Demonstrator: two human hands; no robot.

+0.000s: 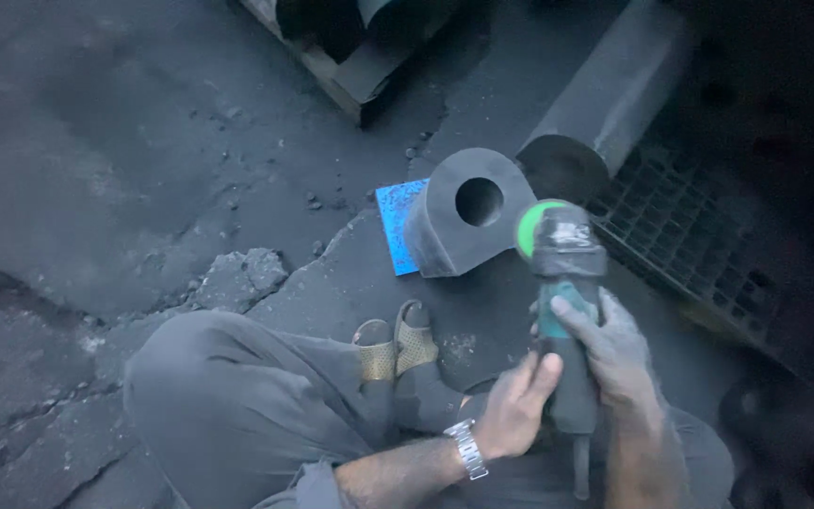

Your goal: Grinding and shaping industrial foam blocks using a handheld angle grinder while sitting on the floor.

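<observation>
The person squats on a cracked, dark concrete floor (pixel 143 141), knees drawn up, feet in woven sandals (pixel 398 349).

**Tool.** A handheld angle grinder with a dark body, teal grip band and green disc guard (pixel 562 283) is held in front of the body. Its long axis runs almost straight away from the person, head end farthest out, cable end pointing back toward the lap.

**Hands.**
- Right hand (pixel 614 349): closed around the grinder body from the right side, fingers wrapped over the teal band. It is dusted grey.
- Left hand (pixel 515 410): pressed against the lower left of the grinder body, fingers extended alongside it rather than curled fully round. A metal wristwatch (pixel 468 451) sits on this wrist.

**Workpiece.** A dark grey cast metal block with a rounded top and a round through-hole (pixel 468 221) stands on the floor, directly ahead of the grinder head and slightly to its left. The disc guard lies just beside the block's right edge; contact cannot be confirmed. The right hand is the nearer of the two to the block.

**Surroundings.** A blue speckled flat plate (pixel 396 226) lies under and behind the block's left side. A large dark cylindrical bar (pixel 605 94) extends away at upper right, over a metal floor grating (pixel 699 245). A wooden pallet edge (pixel 332 75) shows at top centre.
</observation>
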